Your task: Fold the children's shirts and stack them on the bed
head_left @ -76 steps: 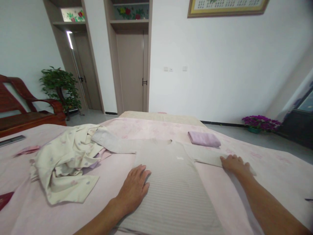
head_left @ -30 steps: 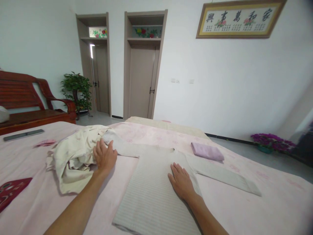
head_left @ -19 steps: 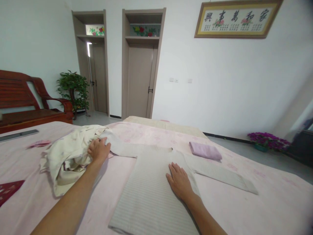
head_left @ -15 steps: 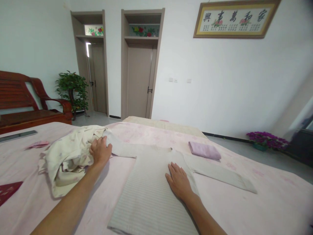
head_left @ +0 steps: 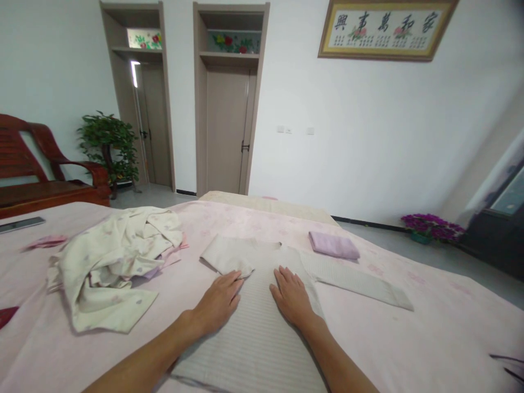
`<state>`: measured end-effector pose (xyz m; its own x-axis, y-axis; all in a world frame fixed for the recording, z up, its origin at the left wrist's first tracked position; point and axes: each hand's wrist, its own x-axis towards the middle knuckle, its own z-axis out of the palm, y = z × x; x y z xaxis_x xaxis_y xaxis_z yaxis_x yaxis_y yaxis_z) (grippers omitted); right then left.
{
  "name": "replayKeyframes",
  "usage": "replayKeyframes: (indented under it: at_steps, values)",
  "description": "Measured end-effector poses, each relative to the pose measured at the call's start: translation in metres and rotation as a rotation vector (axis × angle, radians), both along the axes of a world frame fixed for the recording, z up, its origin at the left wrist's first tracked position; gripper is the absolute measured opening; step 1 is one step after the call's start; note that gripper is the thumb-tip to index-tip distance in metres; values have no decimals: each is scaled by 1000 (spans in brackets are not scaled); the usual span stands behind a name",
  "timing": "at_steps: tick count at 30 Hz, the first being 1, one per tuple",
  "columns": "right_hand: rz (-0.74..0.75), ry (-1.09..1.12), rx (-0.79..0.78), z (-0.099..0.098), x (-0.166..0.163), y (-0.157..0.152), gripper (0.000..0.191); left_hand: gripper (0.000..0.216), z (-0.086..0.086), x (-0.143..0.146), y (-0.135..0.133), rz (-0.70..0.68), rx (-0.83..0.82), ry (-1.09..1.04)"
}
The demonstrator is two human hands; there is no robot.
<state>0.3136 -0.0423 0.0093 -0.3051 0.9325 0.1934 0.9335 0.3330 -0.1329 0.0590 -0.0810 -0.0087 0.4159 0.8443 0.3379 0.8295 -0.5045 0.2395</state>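
A pale grey, finely striped long-sleeved shirt [head_left: 262, 333] lies spread on the pink bed cover, its neckline away from me. My left hand [head_left: 221, 299] is closed at the cuff of the left-side sleeve [head_left: 227, 254], which is doubled back over the shirt's body. The fingertips partly cover that cuff. My right hand [head_left: 291, 295] rests flat on the upper chest of the shirt, fingers stretched out and holding nothing. The right-side sleeve [head_left: 364, 284] extends straight out to the right.
Left of the shirt is a crumpled cream patterned garment [head_left: 118, 262]. A folded lilac cloth [head_left: 333, 245] lies beyond the right sleeve. A phone [head_left: 20, 224] and a small pink item [head_left: 47, 242] are at the far left of the pink bed cover [head_left: 442, 338].
My left hand has moved right and toward me, bringing the left-side sleeve from outstretched to folded across the shirt. My right hand stays flat on the chest. The view has shifted slightly.
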Motion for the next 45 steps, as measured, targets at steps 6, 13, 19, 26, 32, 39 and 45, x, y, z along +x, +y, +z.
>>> replayKeyframes:
  at_steps: [6, 13, 19, 26, 32, 39, 45]
  values:
    - [8, 8, 1, -3, 1, 2, 55, 45, 0, -3, 1, 11, 18, -18]
    - [22, 35, 0, -3, 2, 1, 55, 50, -4, -3, 0, 41, 33, -76]
    - [20, 17, 11, -3, 2, 2, 54, 43, -1, -4, -1, 16, 56, -48]
    - [40, 51, 51, -3, 4, 2, 50, 39, -1, -3, 0, 16, 69, -10]
    - [157, 174, 93, 2, 6, -3, 37, 46, -5, -4, 2, 25, 78, -56]
    - [242, 246, 86, 10, 6, -9, 34, 53, 0, -2, -2, 49, 15, -94]
    - [373, 297, 65, 11, 5, -14, 34, 57, 3, -2, -3, 57, -21, -119]
